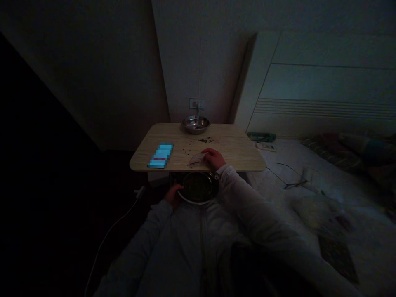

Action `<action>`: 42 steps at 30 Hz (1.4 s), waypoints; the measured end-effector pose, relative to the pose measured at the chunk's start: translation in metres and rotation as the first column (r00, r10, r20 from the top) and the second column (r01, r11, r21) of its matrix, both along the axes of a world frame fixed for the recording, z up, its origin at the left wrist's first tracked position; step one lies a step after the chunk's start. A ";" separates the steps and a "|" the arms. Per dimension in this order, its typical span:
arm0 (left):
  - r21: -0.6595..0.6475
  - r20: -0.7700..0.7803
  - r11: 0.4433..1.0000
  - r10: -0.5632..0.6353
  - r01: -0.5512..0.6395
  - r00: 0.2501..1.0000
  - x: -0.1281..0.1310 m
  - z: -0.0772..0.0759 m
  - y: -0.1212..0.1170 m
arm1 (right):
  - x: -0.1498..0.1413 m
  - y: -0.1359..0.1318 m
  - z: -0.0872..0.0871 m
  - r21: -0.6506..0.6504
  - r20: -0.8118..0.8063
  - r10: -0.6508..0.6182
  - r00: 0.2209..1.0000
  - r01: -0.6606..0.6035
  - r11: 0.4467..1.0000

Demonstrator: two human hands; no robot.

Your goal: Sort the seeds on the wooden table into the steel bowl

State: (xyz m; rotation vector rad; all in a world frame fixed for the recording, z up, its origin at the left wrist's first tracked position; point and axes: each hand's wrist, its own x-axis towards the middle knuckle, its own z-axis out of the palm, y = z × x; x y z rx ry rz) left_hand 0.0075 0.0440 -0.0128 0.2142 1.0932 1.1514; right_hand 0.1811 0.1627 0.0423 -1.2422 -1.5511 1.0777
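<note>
My left hand point(173, 195) grips the left rim of a round metal basin point(198, 202), its thumb over the edge. The basin sits at my lap below the table's front edge, with dark contents that I cannot make out. My right hand point(214, 159) is over the front of the small wooden table point(238, 144), fingers closed on a thin pale tissue-like piece point(196, 159) lying against the tabletop. Small dark bits point(204, 140) are scattered on the wood beyond this hand.
A shiny metal bowl point(195, 125) stands at the table's back edge. A lit phone point(161, 155) lies at the left. Behind is a wall socket point(196, 103). To the right is a bed point(278, 165) with a cable and a plastic bag point(318, 210). A white cord point(114, 225) hangs at lower left.
</note>
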 end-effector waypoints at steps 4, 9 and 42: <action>0.003 -0.001 1.000 0.024 -0.024 1.000 0.001 0.002 0.000 | 0.001 0.004 -0.004 0.005 -0.004 0.010 1.000 -0.010 1.000; -0.013 -0.005 1.000 0.023 -0.023 1.000 0.001 0.003 0.000 | 0.002 0.004 -0.006 0.022 0.013 0.003 1.000 -0.003 1.000; -0.044 0.024 0.998 0.034 -0.033 0.999 0.002 0.008 -0.001 | -0.001 -0.002 0.004 -0.049 -0.031 0.050 0.998 -0.051 0.997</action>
